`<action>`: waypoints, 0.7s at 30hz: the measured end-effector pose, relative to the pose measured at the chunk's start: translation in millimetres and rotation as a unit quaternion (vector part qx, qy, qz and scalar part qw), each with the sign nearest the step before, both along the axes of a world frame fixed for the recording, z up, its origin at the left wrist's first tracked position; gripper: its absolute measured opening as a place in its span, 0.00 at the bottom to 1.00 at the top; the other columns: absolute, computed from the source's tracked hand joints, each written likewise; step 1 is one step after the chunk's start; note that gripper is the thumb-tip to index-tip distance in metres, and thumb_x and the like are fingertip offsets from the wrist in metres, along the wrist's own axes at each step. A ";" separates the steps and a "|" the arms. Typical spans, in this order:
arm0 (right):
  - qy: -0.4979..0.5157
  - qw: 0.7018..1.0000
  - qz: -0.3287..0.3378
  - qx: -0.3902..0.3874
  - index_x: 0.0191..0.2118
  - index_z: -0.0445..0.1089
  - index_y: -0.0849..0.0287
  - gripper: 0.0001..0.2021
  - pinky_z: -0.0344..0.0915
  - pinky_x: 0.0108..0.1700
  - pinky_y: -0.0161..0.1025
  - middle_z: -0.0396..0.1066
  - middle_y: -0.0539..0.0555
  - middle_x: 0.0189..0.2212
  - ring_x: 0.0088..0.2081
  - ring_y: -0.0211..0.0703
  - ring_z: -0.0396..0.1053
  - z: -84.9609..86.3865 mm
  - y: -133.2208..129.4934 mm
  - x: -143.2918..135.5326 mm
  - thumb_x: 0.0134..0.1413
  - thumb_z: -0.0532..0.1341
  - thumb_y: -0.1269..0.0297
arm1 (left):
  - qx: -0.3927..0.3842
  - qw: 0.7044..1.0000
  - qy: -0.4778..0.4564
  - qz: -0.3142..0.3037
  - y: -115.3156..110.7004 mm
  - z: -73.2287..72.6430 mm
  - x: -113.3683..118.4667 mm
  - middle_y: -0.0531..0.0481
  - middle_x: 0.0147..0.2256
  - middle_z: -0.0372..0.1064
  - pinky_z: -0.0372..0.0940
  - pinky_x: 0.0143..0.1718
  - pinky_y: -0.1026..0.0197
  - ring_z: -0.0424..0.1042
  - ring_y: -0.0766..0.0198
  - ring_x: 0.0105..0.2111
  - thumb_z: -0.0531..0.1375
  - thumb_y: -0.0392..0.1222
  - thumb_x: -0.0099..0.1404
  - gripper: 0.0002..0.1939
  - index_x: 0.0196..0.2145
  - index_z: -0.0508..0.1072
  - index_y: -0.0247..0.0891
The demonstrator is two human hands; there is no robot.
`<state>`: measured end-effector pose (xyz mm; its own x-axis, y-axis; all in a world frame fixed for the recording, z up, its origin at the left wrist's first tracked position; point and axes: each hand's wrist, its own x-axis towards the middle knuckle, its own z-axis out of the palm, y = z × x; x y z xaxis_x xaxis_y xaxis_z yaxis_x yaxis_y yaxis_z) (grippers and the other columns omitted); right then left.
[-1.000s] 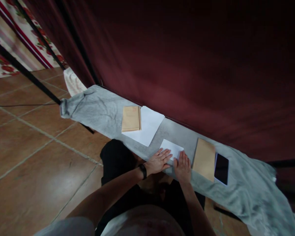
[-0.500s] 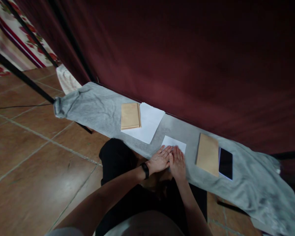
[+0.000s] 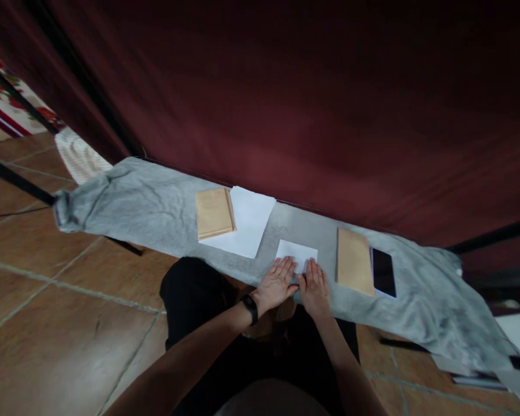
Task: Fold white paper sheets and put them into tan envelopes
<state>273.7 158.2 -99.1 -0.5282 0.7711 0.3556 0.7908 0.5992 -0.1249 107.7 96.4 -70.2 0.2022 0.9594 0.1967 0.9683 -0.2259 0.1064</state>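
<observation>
A small folded white paper (image 3: 298, 252) lies on the grey cloth near its front edge. My left hand (image 3: 276, 284), with a black band on the wrist, rests flat on the paper's lower left part, fingers stretched out. Flat on its lower right part is my right hand (image 3: 315, 289), fingers extended and lying side by side. Both thumbs point toward each other, and a strip of paper shows between the hands. The paper's near edge is hidden under them.
Left of the hands, brown envelopes (image 3: 214, 212) lie partly over larger white sheets (image 3: 255, 222). To the right are another brown envelope (image 3: 354, 262) and a dark-screened phone (image 3: 383, 273). Behind the grey cloth (image 3: 147, 202) hangs a dark red curtain (image 3: 260, 115).
My hands have moved apart from each other, uncovering more paper between them. The camera view has shifted, so the bench and its objects appear further left.
</observation>
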 end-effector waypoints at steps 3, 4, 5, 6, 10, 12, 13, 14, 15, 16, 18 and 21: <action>0.006 1.000 -0.014 0.012 0.71 0.47 0.68 0.30 0.54 0.65 0.54 0.54 0.68 0.68 0.68 0.55 0.54 -4.1 0.8 5.7 0.73 0.41 0.54 | -0.001 0.999 -0.018 0.030 -1.6 -3.3 0.0 0.33 0.68 0.51 0.46 0.69 0.47 0.49 0.51 0.69 0.44 0.57 0.75 0.34 0.66 0.57 0.27; 0.012 1.000 -0.014 0.014 0.71 0.47 0.67 0.30 0.54 0.65 0.54 0.54 0.68 0.68 0.68 0.55 0.54 -5.6 0.9 7.7 0.73 0.41 0.54 | -0.001 0.999 -0.023 0.042 -0.7 -3.8 0.3 0.33 0.68 0.52 0.48 0.68 0.47 0.50 0.51 0.69 0.44 0.56 0.75 0.33 0.66 0.57 0.27; 0.021 1.000 -0.012 0.015 0.71 0.47 0.67 0.30 0.55 0.65 0.55 0.55 0.68 0.68 0.67 0.55 0.55 -7.0 1.2 9.4 0.73 0.41 0.54 | 0.001 0.998 -0.027 0.056 1.3 -3.8 0.9 0.33 0.67 0.54 0.50 0.68 0.47 0.51 0.51 0.69 0.44 0.54 0.75 0.32 0.66 0.58 0.26; 0.032 0.999 -0.010 0.013 0.71 0.47 0.66 0.30 0.55 0.65 0.55 0.55 0.67 0.68 0.67 0.55 0.55 -8.2 1.6 10.5 0.73 0.41 0.54 | 0.003 0.997 -0.029 0.068 4.6 -3.2 1.6 0.33 0.66 0.55 0.51 0.67 0.47 0.52 0.51 0.68 0.44 0.51 0.76 0.30 0.65 0.59 0.26; 0.089 0.996 -0.014 -0.011 0.70 0.51 0.66 0.28 0.54 0.66 0.59 0.58 0.68 0.66 0.68 0.57 0.54 -5.9 8.2 3.9 0.73 0.41 0.56 | 0.015 0.996 -0.027 0.084 28.2 2.2 3.8 0.34 0.67 0.55 0.48 0.68 0.46 0.51 0.51 0.69 0.43 0.44 0.75 0.27 0.64 0.61 0.26; 0.116 0.992 -0.014 -0.039 0.70 0.52 0.66 0.28 0.53 0.66 0.60 0.58 0.67 0.66 0.69 0.56 0.53 0.2 15.2 -7.9 0.72 0.39 0.56 | 0.015 0.997 -0.020 0.073 41.9 3.2 3.5 0.35 0.68 0.53 0.46 0.69 0.45 0.49 0.51 0.69 0.44 0.42 0.75 0.27 0.65 0.60 0.27; 0.124 0.991 -0.007 -0.059 0.70 0.53 0.65 0.29 0.53 0.66 0.59 0.58 0.66 0.67 0.69 0.54 0.52 4.0 19.5 -15.4 0.72 0.38 0.56 | 0.011 0.998 -0.015 0.066 47.9 2.5 3.0 0.36 0.68 0.53 0.45 0.69 0.45 0.48 0.52 0.70 0.44 0.42 0.74 0.27 0.66 0.59 0.28; 0.127 0.989 0.005 -0.081 0.69 0.54 0.65 0.29 0.54 0.67 0.57 0.58 0.64 0.67 0.69 0.52 0.52 7.7 23.9 -23.1 0.72 0.37 0.57 | 0.004 0.998 -0.009 0.060 53.0 1.0 2.2 0.36 0.68 0.53 0.45 0.69 0.45 0.48 0.52 0.70 0.44 0.41 0.74 0.27 0.67 0.58 0.28; 0.123 0.987 0.015 -0.099 0.69 0.54 0.66 0.29 0.53 0.67 0.55 0.58 0.64 0.67 0.69 0.50 0.52 11.0 28.4 -30.6 0.72 0.36 0.58 | -0.004 0.998 -0.002 0.056 57.0 -1.2 1.3 0.36 0.68 0.53 0.45 0.69 0.44 0.47 0.52 0.70 0.44 0.40 0.74 0.27 0.67 0.56 0.29; 0.115 0.987 0.020 -0.113 0.69 0.55 0.65 0.29 0.53 0.68 0.55 0.58 0.63 0.67 0.69 0.49 0.53 13.5 32.6 -37.2 0.72 0.35 0.58 | -0.013 0.998 0.004 0.054 60.0 -3.9 0.2 0.36 0.68 0.52 0.45 0.69 0.44 0.47 0.53 0.70 0.43 0.40 0.73 0.28 0.68 0.55 0.29; 0.086 0.988 0.019 -0.126 0.68 0.56 0.65 0.28 0.52 0.68 0.54 0.58 0.63 0.67 0.69 0.48 0.53 15.3 39.6 -45.6 0.72 0.36 0.60 | -0.023 0.997 0.012 0.068 62.9 -9.4 -2.1 0.37 0.69 0.51 0.45 0.69 0.45 0.46 0.55 0.70 0.43 0.39 0.73 0.29 0.69 0.53 0.29; 0.030 0.994 0.005 -0.108 0.69 0.55 0.65 0.27 0.48 0.69 0.53 0.56 0.63 0.67 0.70 0.49 0.51 11.0 45.3 -45.1 0.72 0.41 0.60 | -0.017 0.995 0.008 0.094 62.6 -14.7 -5.5 0.38 0.69 0.50 0.44 0.69 0.47 0.45 0.56 0.70 0.41 0.39 0.73 0.29 0.69 0.52 0.29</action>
<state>228.6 203.5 -88.1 -0.5186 0.8279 0.2137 0.7723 0.5608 -0.2984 102.1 159.0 -84.9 0.0207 0.9865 0.1624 0.9948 -0.0365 0.0950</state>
